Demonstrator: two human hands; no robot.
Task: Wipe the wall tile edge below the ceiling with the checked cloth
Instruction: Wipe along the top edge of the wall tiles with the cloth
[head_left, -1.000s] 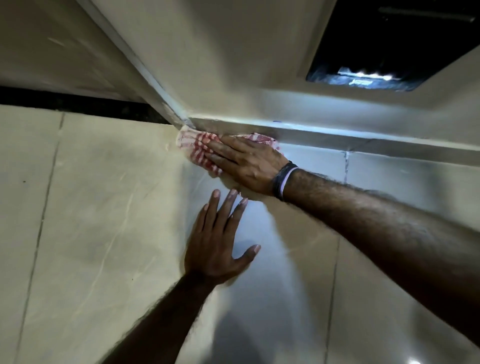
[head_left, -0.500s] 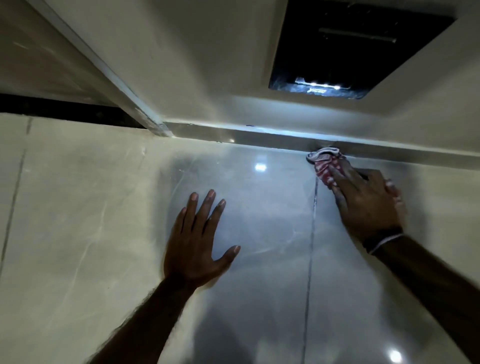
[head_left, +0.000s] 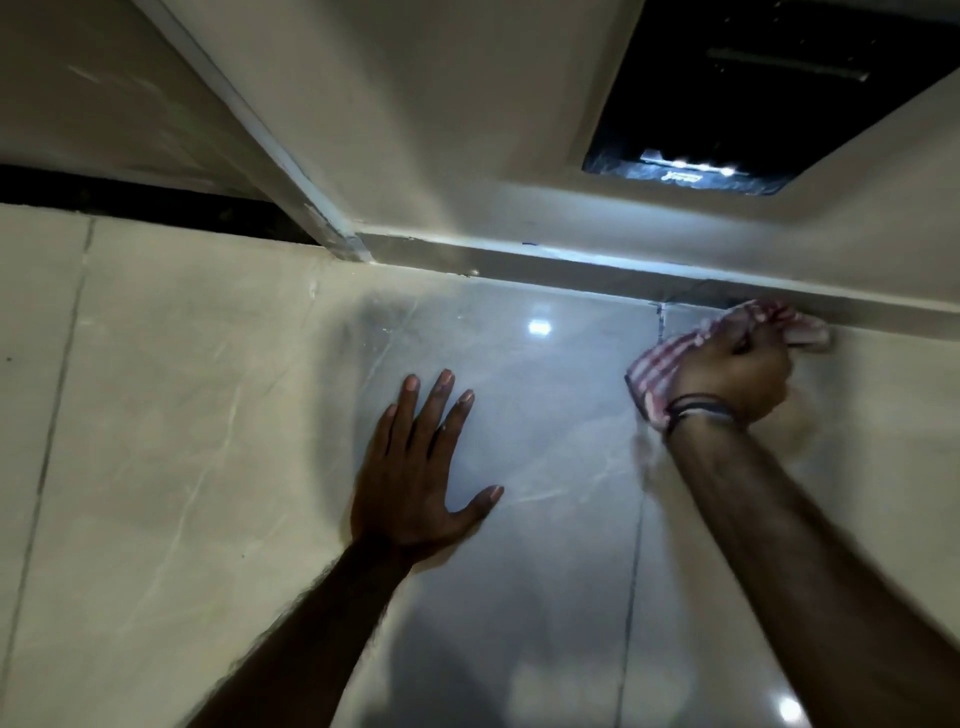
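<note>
You are risking a slip if you are leaning hard on the glossy tile (head_left: 545, 415); your left hand (head_left: 415, 483) is lying flat with fingers spread, bracing you, holding nothing; you could also be skipping stretches of the tile edge (head_left: 597, 293) if the bunched cloth rides low. Your right hand (head_left: 737, 371) is closing in a fist around the checked cloth (head_left: 670, 364), pressing it against the edge just under the ceiling ledge (head_left: 571, 270), well right of your left hand.
</note>
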